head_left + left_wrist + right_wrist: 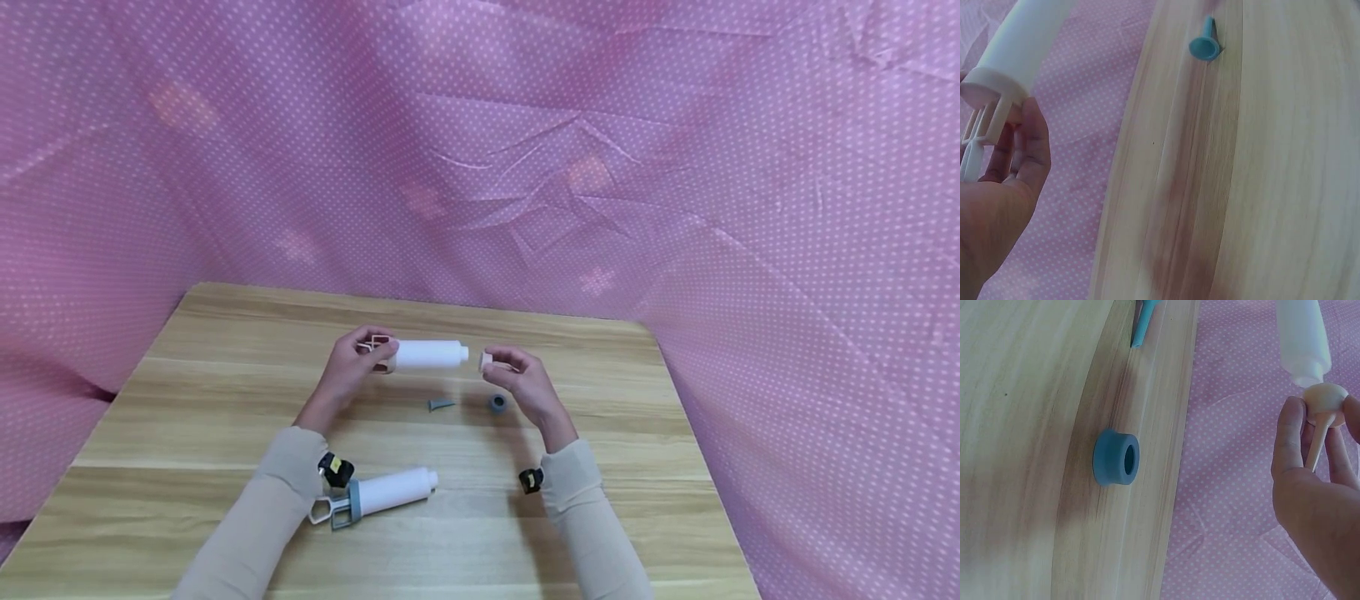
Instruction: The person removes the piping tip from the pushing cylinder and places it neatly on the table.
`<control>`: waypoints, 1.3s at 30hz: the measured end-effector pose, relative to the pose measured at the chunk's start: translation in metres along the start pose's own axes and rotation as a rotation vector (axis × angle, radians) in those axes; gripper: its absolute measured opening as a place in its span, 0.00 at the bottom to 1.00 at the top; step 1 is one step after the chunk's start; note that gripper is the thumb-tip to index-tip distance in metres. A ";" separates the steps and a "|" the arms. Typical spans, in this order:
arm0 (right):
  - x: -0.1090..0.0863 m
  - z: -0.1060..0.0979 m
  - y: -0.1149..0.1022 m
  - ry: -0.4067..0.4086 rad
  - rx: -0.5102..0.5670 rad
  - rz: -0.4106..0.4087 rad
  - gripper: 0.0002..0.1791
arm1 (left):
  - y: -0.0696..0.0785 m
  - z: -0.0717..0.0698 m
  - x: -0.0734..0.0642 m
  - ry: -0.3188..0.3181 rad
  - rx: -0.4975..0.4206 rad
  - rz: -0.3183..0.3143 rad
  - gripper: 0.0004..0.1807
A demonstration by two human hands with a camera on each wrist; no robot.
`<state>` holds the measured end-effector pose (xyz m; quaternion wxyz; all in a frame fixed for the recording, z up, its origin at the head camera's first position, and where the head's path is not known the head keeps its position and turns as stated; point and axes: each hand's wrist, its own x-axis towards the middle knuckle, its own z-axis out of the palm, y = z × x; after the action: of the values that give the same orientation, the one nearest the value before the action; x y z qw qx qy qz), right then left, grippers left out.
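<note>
My left hand [356, 362] grips a large white plunger syringe [429, 353] by the beige collar [994, 87] at its handle end. The syringe is held level above the table, with its narrow neck [1307, 374] facing right. Between thumb and fingers, my right hand [528, 385] pinches a beige cap [1325, 403] with a thin spout [1318, 442] pointing back toward the palm. A small gap separates the cap from the neck in the head view. Below the hands lie a blue-grey funnel-shaped nozzle [441, 404] and a blue-grey ring cap [497, 403].
A second white syringe [396, 490] with a blue-grey collar lies near the left forearm, its handle [322, 508] pointing left. The wooden table [637, 500] ends at a pink dotted cloth [480, 167] that hangs behind and at both sides.
</note>
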<state>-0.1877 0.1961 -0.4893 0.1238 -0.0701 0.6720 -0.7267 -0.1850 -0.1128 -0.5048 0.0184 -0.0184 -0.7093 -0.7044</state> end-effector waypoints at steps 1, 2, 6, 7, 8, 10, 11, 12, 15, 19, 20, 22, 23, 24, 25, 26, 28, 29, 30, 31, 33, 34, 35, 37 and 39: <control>0.000 0.000 0.000 -0.003 0.012 0.000 0.21 | 0.000 -0.001 0.001 0.003 0.000 -0.002 0.24; 0.000 0.000 0.000 -0.006 0.026 -0.001 0.21 | 0.000 -0.002 0.001 0.005 0.000 -0.004 0.24; 0.000 -0.001 0.001 -0.018 0.073 -0.005 0.21 | -0.002 -0.007 0.003 0.002 0.000 -0.008 0.27; 0.001 -0.001 0.002 -0.019 0.078 -0.005 0.21 | -0.003 -0.008 0.003 0.000 0.001 -0.008 0.27; 0.001 -0.001 0.002 -0.018 0.079 -0.005 0.21 | -0.003 -0.009 0.004 0.000 0.002 -0.007 0.27; 0.001 0.000 0.003 -0.014 0.080 -0.004 0.21 | -0.005 -0.011 0.005 -0.001 0.011 -0.006 0.26; 0.001 0.000 0.003 -0.013 0.078 -0.003 0.20 | -0.005 -0.012 0.005 0.001 0.014 -0.007 0.26; 0.002 0.000 0.003 -0.011 0.076 -0.003 0.21 | -0.006 -0.013 0.007 0.004 0.014 -0.008 0.26; 0.002 0.000 0.003 -0.010 0.073 -0.004 0.21 | -0.007 -0.017 0.009 0.011 0.026 -0.012 0.27; 0.001 0.001 0.002 -0.009 0.067 -0.005 0.20 | -0.008 -0.022 0.012 0.024 0.043 -0.022 0.28; 0.001 0.001 0.002 -0.009 0.066 -0.004 0.20 | -0.009 -0.023 0.013 0.027 0.044 -0.025 0.28; 0.000 0.001 0.002 -0.009 0.064 -0.002 0.20 | -0.011 -0.026 0.015 0.033 0.045 -0.038 0.28; 0.000 0.001 0.002 -0.009 0.067 -0.001 0.20 | -0.012 -0.028 0.017 0.034 0.044 -0.045 0.28; 0.000 0.001 0.002 -0.011 0.067 0.001 0.20 | -0.014 -0.030 0.018 0.036 0.045 -0.052 0.28; 0.000 0.001 0.002 -0.012 0.069 0.003 0.20 | -0.015 -0.031 0.019 0.039 0.048 -0.058 0.28; 0.001 0.001 0.002 -0.013 0.069 0.004 0.20 | -0.016 -0.032 0.020 0.044 0.052 -0.066 0.28; 0.001 0.001 0.003 -0.016 0.068 0.004 0.20 | -0.018 -0.035 0.022 0.050 0.059 -0.080 0.29; 0.001 0.001 0.003 -0.017 0.069 0.004 0.20 | -0.019 -0.036 0.022 0.053 0.063 -0.087 0.29; 0.002 0.002 0.003 -0.018 0.068 0.003 0.21 | -0.019 -0.036 0.023 0.057 0.065 -0.094 0.29; 0.002 0.002 0.003 -0.018 0.067 0.002 0.21 | -0.019 -0.037 0.024 0.059 0.067 -0.099 0.29; 0.002 0.002 0.003 -0.017 0.066 0.001 0.21 | -0.021 -0.039 0.025 0.062 0.064 -0.108 0.29; 0.002 0.002 0.003 -0.017 0.066 0.001 0.21 | -0.021 -0.040 0.025 0.062 0.063 -0.111 0.28; 0.002 0.002 0.003 -0.017 0.066 0.000 0.21 | -0.022 -0.041 0.026 0.057 0.067 -0.109 0.28; 0.002 0.002 0.003 -0.018 0.059 -0.003 0.21 | -0.025 -0.043 0.026 0.049 0.072 -0.108 0.27; 0.001 0.001 0.004 -0.018 0.051 -0.007 0.20 | -0.028 -0.045 0.027 0.035 0.084 -0.109 0.27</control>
<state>-0.1884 0.1949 -0.4930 0.1291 -0.0760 0.6520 -0.7432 -0.2131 -0.1575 -0.5306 -0.0071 0.0334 -0.7379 -0.6741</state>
